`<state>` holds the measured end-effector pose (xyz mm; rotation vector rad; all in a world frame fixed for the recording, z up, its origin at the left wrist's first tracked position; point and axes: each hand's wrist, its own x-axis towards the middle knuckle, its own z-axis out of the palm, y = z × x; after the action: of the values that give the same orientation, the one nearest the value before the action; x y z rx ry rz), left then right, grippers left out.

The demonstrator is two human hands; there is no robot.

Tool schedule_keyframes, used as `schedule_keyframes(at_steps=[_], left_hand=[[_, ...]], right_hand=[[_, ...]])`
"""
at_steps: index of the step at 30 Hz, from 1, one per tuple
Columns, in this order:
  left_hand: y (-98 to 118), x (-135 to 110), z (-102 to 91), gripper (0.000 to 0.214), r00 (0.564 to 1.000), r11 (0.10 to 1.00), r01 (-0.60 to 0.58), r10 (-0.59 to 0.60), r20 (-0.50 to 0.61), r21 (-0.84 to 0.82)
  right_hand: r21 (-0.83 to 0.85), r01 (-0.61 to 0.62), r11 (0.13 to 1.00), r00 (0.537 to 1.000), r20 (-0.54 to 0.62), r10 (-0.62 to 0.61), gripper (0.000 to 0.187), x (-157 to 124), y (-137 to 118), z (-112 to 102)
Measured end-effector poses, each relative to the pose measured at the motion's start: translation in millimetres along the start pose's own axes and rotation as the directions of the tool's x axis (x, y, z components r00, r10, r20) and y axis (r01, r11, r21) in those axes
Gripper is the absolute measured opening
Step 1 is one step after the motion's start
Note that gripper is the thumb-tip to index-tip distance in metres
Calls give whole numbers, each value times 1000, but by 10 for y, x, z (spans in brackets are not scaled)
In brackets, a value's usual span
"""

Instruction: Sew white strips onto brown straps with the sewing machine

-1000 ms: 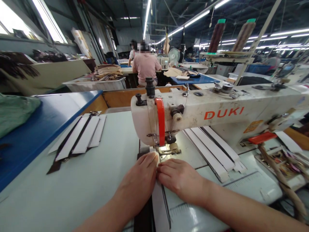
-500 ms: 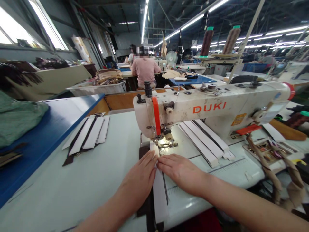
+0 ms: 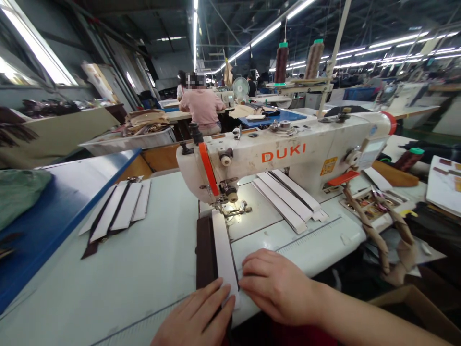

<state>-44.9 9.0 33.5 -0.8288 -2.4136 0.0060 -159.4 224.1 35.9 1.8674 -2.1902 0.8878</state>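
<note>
A long white strip (image 3: 224, 254) with a dark edge runs from under the sewing machine's presser foot (image 3: 220, 209) down to the table's front edge. Dark brown material (image 3: 205, 254) lies along its left side. My left hand (image 3: 201, 315) rests on the strip's near end, fingers stretched out and slightly apart, its thumb hidden. At the strip's right edge, my right hand (image 3: 277, 286) has its fingers curled together, the tips on the dark edging; its thumb is out of sight. The sewing machine (image 3: 248, 161) stands just beyond both hands.
White strips with dark backing lie left (image 3: 124, 204) and right (image 3: 286, 199) of the needle area. A parts tray (image 3: 378, 204) holds small tools at the right. Thread cones (image 3: 281, 62) stand behind the machine. A person in pink (image 3: 201, 108) sits farther back.
Both hands have moved from close by the presser foot toward me, down to the strip's near end. More of the strip now shows uncovered. The camera view has turned to the right.
</note>
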Motion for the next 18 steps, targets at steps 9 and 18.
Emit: schedule_keyframes(at_steps=[9,18], left_hand=[[-6,-191,123,35,999,999,-45,46,-27,30],[19,-220,173,33,998,1000,-3,4,-58,28]], right_hand=[[-64,54,996,997,51,-51,21,-4,33,4],[-57,61,997,997,54,-58,22,-6,29,-11]])
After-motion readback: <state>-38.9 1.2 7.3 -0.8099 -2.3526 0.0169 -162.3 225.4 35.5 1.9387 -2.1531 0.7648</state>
